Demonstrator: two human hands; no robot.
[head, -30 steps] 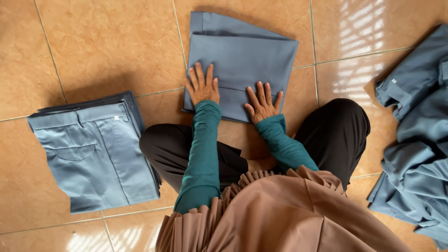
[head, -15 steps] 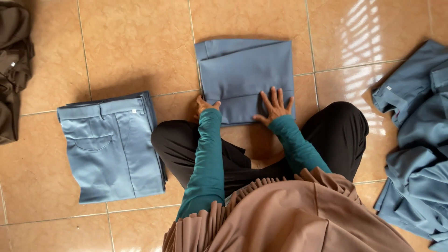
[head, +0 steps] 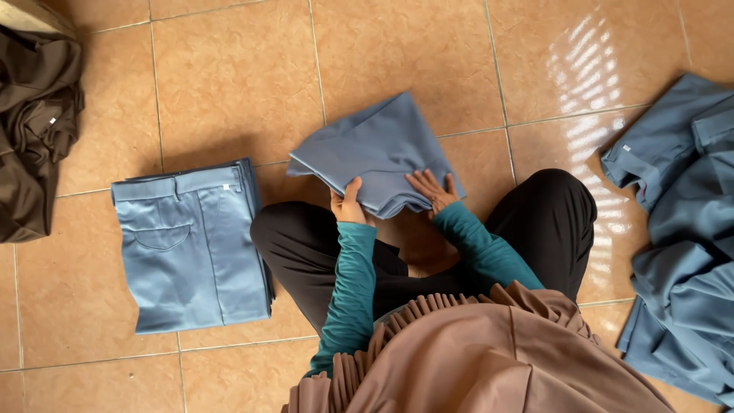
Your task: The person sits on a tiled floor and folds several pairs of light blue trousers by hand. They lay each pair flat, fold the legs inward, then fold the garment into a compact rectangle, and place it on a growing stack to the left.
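left hand (head: 348,205) + right hand (head: 433,190) | gripping folded blue garment (head: 375,149) | tiled floor (head: 229,84)

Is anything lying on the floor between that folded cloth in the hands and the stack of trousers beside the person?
Nothing visible. Both hands, left and right, hold the folded cloth; only bare floor separates it from the stack.
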